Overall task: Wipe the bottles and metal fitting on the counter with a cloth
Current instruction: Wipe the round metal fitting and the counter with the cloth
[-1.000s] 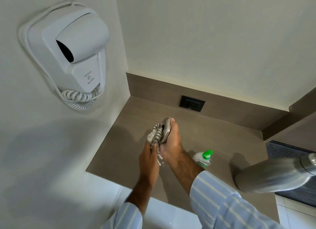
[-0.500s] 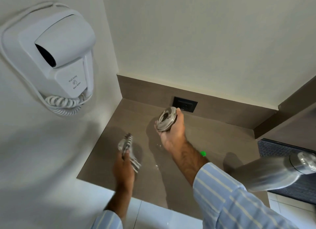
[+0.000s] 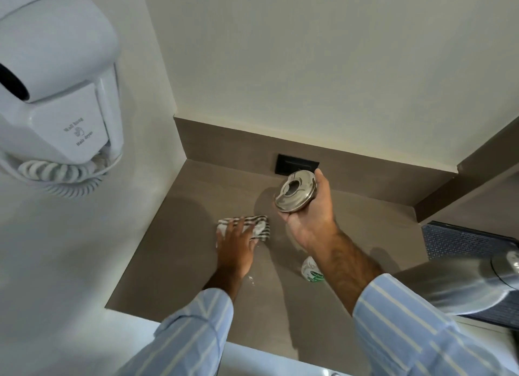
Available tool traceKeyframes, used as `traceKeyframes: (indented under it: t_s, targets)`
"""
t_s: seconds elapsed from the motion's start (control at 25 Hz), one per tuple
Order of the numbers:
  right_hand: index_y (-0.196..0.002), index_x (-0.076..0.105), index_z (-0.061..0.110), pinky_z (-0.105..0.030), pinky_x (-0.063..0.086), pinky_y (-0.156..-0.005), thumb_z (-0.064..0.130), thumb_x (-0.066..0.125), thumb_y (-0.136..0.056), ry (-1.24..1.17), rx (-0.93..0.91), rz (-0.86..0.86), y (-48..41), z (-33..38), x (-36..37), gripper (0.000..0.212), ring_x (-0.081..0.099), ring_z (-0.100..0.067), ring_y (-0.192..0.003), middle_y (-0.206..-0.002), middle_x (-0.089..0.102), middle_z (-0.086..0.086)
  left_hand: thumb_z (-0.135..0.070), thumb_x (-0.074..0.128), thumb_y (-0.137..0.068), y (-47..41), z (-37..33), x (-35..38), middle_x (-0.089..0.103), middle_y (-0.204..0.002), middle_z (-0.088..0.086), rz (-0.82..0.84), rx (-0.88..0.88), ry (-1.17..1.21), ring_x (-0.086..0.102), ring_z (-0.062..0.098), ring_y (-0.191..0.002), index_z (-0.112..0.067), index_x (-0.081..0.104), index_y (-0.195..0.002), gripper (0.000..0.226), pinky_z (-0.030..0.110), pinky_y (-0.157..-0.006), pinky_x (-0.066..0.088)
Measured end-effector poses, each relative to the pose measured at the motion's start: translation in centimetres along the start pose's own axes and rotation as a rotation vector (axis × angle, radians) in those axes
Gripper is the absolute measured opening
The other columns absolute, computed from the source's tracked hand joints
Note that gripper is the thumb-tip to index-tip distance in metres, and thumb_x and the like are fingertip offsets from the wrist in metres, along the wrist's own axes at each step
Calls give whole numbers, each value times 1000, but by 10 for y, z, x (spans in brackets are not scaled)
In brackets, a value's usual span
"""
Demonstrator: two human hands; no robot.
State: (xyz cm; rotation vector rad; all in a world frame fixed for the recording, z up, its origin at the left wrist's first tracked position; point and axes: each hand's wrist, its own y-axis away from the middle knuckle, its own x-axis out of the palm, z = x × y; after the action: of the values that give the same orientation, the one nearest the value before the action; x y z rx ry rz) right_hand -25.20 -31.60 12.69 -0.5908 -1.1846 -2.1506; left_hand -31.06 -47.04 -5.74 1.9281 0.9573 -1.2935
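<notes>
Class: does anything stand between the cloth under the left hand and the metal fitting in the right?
Nothing visible does. The left hand presses the cloth on the counter; the right hand holds the metal fitting raised beside it, only bare counter between.

Single head view — looking steeply down, close over the counter [image 3: 196,196] corner.

You get soft, even brightness; shadows on the counter [image 3: 174,263] fall toward 9 o'clock. The steel bottle [image 3: 449,285] at 4 o'clock is blurred; edges bow.
</notes>
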Motion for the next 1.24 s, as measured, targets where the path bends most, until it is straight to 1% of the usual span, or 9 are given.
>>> traceKeyframes:
  t_s: [0.16,0.32,0.52,0.68,0.76,0.92,1.08,1.16,1.24]
  targets:
    - [-119,66,11,-49,43,-115,55,64,-90,-23,43,28,6,2,5,53,58,-31,-131,-138,64,-19,-36,50,-92,43,3,9,53,-153,-1,62,319,-53,48,32,-143,-33,62,-133,43,57,-118,28]
    - [-138,58,12,-53,41,-116,54,62,-93,-34,70,53,22,-4,22,62,56,-33,-134,-142,60,-18,-35,55,-87,149,30,0,51,-155,-9,63,460,22,44,21,-143,-40,60,-134,47,47,-113,30]
    - [-145,55,13,-54,41,-115,55,62,-92,6,106,110,37,-12,42,68,57,-34,-131,-140,61,-17,-36,70,-68,236,49,-13,67,-121,-18,98,480,61,69,17,-98,-35,70,-110,42,32,-81,42]
    - [-141,58,14,-53,42,-115,55,63,-92,42,126,101,45,-20,35,64,58,-33,-131,-139,63,-17,-30,49,-85,199,60,-41,74,-101,3,-199,17,154,71,30,-88,-20,74,-108,36,37,-78,57]
    - [-140,59,14,-55,41,-115,57,63,-90,64,153,81,48,-27,23,66,58,-34,-130,-138,64,-17,-24,45,-87,158,56,-62,74,-103,9,-303,-105,180,68,33,-91,-12,73,-113,40,41,-81,58]
    - [-139,60,13,-57,40,-115,58,61,-90,74,211,85,54,-40,0,66,57,-35,-132,-139,64,-17,-6,64,-78,118,51,-57,74,-120,4,-112,19,48,69,31,-109,-18,74,-114,40,43,-98,54]
    - [-139,60,12,-57,43,-113,59,60,-91,80,196,91,52,-42,1,67,58,-36,-130,-139,64,-17,-26,44,-86,136,6,-55,74,-115,1,112,300,-4,71,29,-105,-22,71,-115,40,35,-86,57]
    - [-141,59,12,-54,44,-112,59,58,-92,97,152,104,52,-41,11,67,58,-33,-129,-137,64,-17,-27,45,-98,122,-14,-78,72,-124,9,42,-17,237,67,33,-114,-17,66,-125,36,36,-93,51]
    - [-146,54,12,-49,45,-112,59,56,-94,184,90,119,55,-45,18,69,59,-30,-127,-139,62,-17,-21,50,-102,98,-17,-110,71,-120,22,-208,-386,581,66,39,-112,-4,64,-124,31,37,-89,50]
